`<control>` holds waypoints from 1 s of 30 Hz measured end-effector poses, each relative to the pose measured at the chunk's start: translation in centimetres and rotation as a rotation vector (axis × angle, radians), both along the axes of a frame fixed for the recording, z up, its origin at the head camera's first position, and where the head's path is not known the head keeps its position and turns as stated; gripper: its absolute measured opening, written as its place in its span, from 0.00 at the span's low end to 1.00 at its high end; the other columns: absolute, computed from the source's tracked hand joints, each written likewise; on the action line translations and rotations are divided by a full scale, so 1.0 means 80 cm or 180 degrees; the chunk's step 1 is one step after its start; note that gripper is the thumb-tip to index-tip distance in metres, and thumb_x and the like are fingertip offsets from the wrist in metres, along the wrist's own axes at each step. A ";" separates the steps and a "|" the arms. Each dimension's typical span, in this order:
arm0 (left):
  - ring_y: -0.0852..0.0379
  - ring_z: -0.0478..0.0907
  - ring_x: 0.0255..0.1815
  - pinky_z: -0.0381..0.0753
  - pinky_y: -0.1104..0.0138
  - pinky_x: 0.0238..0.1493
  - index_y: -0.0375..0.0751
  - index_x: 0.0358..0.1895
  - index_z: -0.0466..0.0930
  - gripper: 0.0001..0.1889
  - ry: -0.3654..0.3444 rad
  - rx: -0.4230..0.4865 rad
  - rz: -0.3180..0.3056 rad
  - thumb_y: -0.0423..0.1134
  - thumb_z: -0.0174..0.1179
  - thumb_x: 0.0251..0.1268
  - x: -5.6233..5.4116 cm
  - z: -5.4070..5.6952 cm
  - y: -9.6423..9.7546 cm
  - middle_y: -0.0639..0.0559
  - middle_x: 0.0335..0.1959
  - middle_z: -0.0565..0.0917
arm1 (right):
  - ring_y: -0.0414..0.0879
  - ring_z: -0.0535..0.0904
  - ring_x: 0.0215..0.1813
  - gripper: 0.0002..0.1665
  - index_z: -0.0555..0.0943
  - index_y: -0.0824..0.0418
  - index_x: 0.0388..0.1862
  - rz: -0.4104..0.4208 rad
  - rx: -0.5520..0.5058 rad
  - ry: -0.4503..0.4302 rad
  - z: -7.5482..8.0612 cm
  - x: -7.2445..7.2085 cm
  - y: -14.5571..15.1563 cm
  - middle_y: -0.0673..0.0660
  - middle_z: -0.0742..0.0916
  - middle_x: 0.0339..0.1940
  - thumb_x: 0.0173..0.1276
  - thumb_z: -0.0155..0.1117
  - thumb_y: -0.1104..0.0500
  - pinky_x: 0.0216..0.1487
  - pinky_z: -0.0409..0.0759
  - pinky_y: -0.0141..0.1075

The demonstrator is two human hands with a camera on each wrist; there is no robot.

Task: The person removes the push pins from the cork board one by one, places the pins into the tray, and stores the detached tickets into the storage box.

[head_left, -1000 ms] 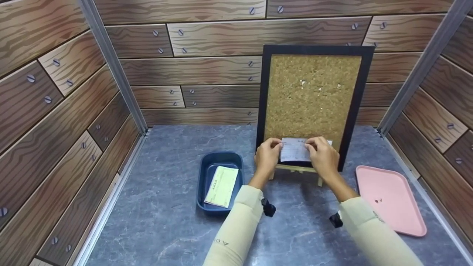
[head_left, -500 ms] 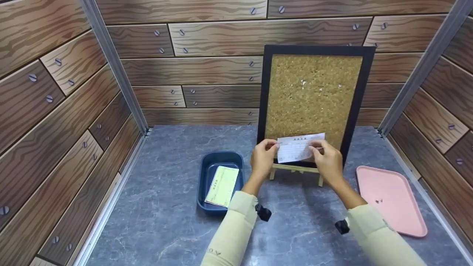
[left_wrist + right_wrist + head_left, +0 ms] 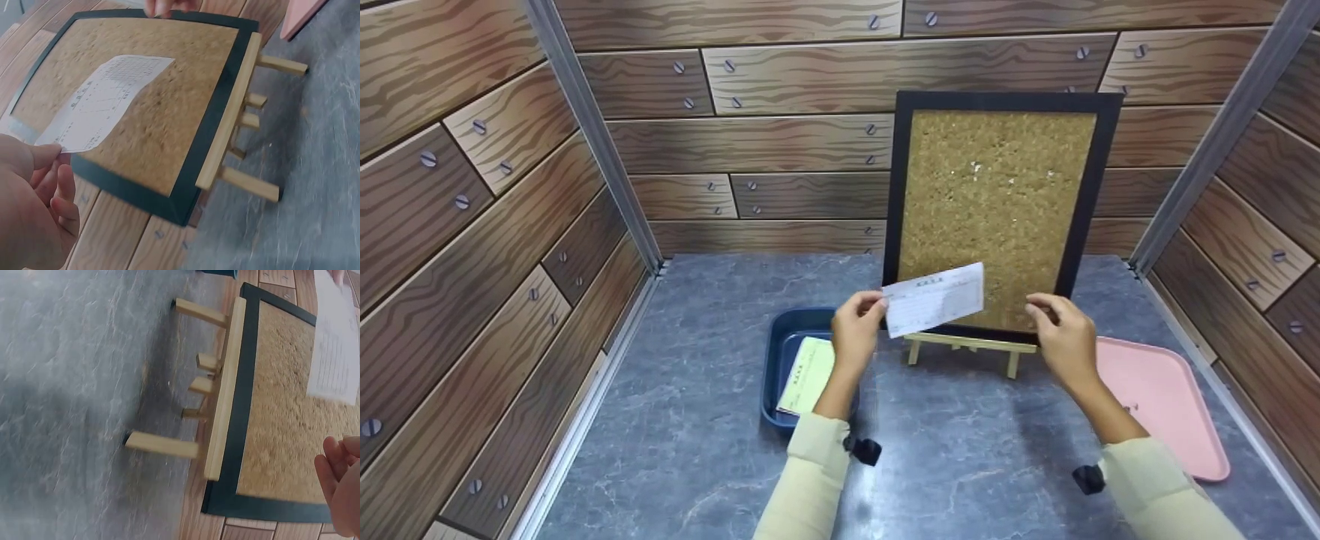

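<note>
A white printed paper slip (image 3: 936,300) hangs tilted in front of the lower part of the cork board (image 3: 997,195). My left hand (image 3: 857,330) pinches its left end between thumb and fingers, and in the left wrist view the sheet (image 3: 104,104) bends slightly along its length. To the right, apart from the slip, my right hand (image 3: 1061,334) hovers before the board's lower right corner. Its fingers are loosely curled, and no object shows between the fingertips (image 3: 332,447) in the right wrist view.
The black-framed board leans on a small wooden easel (image 3: 971,344). A blue tray (image 3: 771,375) holding yellow-green slips (image 3: 808,371) stands left, partly behind the left forearm. On the right lies a pink tray (image 3: 1181,405) with tiny items, partly covered by the right arm. Plank-patterned walls enclose the table.
Both hands held the slip against the lower board. Since then the right hand has let go and moved right, while the left hand has drawn the slip left and tilted it.
</note>
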State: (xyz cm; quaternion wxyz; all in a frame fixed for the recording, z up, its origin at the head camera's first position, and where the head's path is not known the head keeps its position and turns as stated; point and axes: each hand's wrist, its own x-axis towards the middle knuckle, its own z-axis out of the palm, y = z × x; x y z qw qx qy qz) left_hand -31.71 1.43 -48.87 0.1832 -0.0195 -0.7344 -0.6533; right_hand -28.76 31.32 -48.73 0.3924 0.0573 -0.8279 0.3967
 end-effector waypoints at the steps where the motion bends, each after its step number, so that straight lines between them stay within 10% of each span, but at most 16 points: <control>1: 0.65 0.77 0.29 0.76 0.71 0.34 0.38 0.39 0.88 0.06 0.0035 0.0080 0.0002 0.35 0.67 0.62 0.002 -0.001 -0.006 0.50 0.30 0.87 | 0.21 0.72 0.31 0.07 0.88 0.67 0.41 -0.0027 -0.0001 0.0003 -0.001 0.002 0.004 0.62 0.89 0.35 0.63 0.71 0.70 0.36 0.67 0.16; 14: 0.58 0.81 0.31 0.77 0.71 0.34 0.36 0.41 0.87 0.06 -0.0108 0.0294 0.0403 0.34 0.66 0.64 0.024 -0.023 -0.088 0.46 0.32 0.88 | 0.19 0.76 0.27 0.08 0.87 0.68 0.44 -0.0326 -0.0304 -0.0320 -0.009 0.036 0.059 0.65 0.89 0.36 0.67 0.68 0.68 0.30 0.71 0.16; 23: 0.61 0.80 0.31 0.77 0.69 0.34 0.37 0.42 0.87 0.06 -0.0336 0.0341 0.0739 0.34 0.65 0.64 0.039 -0.042 -0.130 0.47 0.34 0.88 | 0.20 0.77 0.23 0.11 0.86 0.65 0.48 -0.0661 -0.0436 -0.0696 -0.024 0.059 0.098 0.22 0.79 0.22 0.70 0.66 0.61 0.23 0.68 0.20; 30: 0.49 0.83 0.35 0.76 0.67 0.35 0.38 0.43 0.87 0.08 -0.0569 0.0243 0.1104 0.36 0.65 0.64 0.048 -0.059 -0.152 0.47 0.34 0.88 | 0.23 0.76 0.21 0.16 0.85 0.63 0.52 -0.0854 -0.0585 -0.1109 -0.043 0.079 0.126 0.26 0.79 0.18 0.73 0.63 0.55 0.13 0.73 0.28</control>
